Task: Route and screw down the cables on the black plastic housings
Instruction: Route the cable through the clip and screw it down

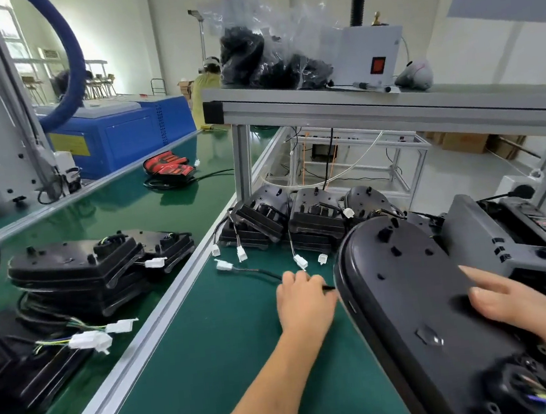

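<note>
Down at five o'clock, the big black plastic housing (421,312) fills the lower right, lying back-side up and tilted across the edge of the green mat (219,354). The right hand (525,311) lies on top of it, fingers extended and spread flat over the surface, while further down the palm side seems to wrap the housing's lower end by the coloured wires (541,397); whether it is truly clamping there I cannot tell. Dead centre, the left hand (303,299) is curled knuckles-up on the mat, fingers closed around a thin black cable (260,274) just beside the housing's left edge. That cable runs off toward eleven o'clock and ends in a white connector (224,265) lying on the mat. At twelve o'clock, a huddle of more black housings (299,217) leans under the grey shelf (388,100), their white plugs (301,262) dangling forward. Over at nine o'clock, across the aluminium rail (160,306), a stack of housings (79,271) sits on the green conveyor belt (123,202), with white connectors (92,340) trailing out. Up at one o'clock, a clear bag of black parts (270,62) rests on the shelf beside a white box with a red switch (372,54).
</note>
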A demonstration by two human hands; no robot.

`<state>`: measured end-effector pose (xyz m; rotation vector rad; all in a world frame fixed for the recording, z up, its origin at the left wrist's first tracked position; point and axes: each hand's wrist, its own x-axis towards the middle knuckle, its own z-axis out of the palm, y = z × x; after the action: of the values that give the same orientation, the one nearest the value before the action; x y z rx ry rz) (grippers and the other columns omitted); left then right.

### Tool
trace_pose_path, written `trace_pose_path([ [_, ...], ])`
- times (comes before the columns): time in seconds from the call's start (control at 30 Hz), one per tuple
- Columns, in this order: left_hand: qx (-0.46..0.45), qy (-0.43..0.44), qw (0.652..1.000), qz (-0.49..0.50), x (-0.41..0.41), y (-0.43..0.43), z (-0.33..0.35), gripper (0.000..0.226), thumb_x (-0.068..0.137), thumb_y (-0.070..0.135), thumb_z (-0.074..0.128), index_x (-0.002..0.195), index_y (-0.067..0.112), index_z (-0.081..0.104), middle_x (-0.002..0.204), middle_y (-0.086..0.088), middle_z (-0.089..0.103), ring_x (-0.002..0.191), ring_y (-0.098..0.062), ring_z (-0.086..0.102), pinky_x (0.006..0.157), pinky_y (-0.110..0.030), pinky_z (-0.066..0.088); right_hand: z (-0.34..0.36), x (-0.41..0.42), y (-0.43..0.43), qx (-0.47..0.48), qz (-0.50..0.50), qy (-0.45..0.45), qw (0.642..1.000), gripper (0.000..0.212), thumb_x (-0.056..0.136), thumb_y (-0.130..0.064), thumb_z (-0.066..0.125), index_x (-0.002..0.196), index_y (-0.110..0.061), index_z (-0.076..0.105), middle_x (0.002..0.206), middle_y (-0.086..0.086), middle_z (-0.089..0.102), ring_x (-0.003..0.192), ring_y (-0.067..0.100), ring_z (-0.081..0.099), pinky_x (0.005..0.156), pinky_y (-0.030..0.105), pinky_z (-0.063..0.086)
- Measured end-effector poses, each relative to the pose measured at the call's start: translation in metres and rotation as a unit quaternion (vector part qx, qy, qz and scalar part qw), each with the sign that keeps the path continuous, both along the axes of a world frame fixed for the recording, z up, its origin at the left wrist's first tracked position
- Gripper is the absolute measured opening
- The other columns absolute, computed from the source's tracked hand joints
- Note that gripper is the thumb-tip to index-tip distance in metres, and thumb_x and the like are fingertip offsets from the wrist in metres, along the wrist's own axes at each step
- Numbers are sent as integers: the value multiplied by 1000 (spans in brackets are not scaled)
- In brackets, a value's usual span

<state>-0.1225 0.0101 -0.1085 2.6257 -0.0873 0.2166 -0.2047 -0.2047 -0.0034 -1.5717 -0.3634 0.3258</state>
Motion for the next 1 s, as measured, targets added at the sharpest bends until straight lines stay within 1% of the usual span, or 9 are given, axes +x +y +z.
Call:
trace_pose_path([
  [0.1,22,47,992,116,14,19,13,43,93,56,34,83,23,60,90,-1,65,94,-24,51,87,-38,35,-15,17,-3,38,-99,14,994,49,53,-26,82,101,-24,73,104,14,72,84,30,72,60,31,58],
  [0.2,-276,116,950,91,19,24,34,38,91,48,47,65,22,53,63,3,51,66,-20,48,68,-30,37,-28,40,7,13,-193,34,980,45,62,-31,73,107,-30,67,105,5,73,84,25,72,63,32,58],
  [0.3,-564,190,803,47,14,18,48,13,91,15,50,80,17,58,56,5,42,54,-12,40,52,-24,28,-44,62,19,-15,-240,18,970,62,60,-39,75,118,-34,56,115,-2,64,94,19,69,78,36,53],
  [0.37,-716,202,667,34,13,16,51,21,94,3,44,97,9,64,57,4,54,56,-10,48,55,-22,36,-54,73,25,-29,-263,15,964,71,57,-44,75,122,-33,51,117,-3,60,96,16,66,79,35,52],
  [0.43,-794,177,580,50,7,15,48,21,96,2,48,109,3,64,67,0,67,60,-11,61,57,-23,50,-65,81,32,-42,-269,21,962,79,57,-47,75,128,-27,48,120,0,59,103,19,63,91,42,50],
  [0.63,-809,193,542,120,-20,1,15,27,98,30,50,115,16,66,104,-7,73,93,-28,70,81,-48,57,-92,100,57,-27,-283,17,959,51,77,-37,74,123,-28,54,119,-7,60,101,10,61,87,34,49],
  [0.73,-776,237,571,128,-34,2,12,34,100,34,40,111,15,66,100,-6,74,86,-22,71,65,-30,56,-93,108,65,-43,-294,-21,955,49,79,-37,73,123,-31,55,111,-13,59,93,-5,55,73,21,44],
  [0.9,-742,197,634,88,-45,-1,7,24,101,17,45,122,20,57,115,2,65,101,-10,63,73,-19,54,-88,123,69,-33,-292,6,956,53,77,-37,76,125,-26,57,120,-1,62,105,22,63,95,47,49],
  [1.0,-775,185,602,50,-49,0,4,31,98,10,51,126,22,51,123,-6,62,105,-25,64,83,-34,57,-85,127,77,-62,-276,-3,959,57,77,-40,74,129,-25,54,126,-1,60,113,22,58,101,48,45],
])
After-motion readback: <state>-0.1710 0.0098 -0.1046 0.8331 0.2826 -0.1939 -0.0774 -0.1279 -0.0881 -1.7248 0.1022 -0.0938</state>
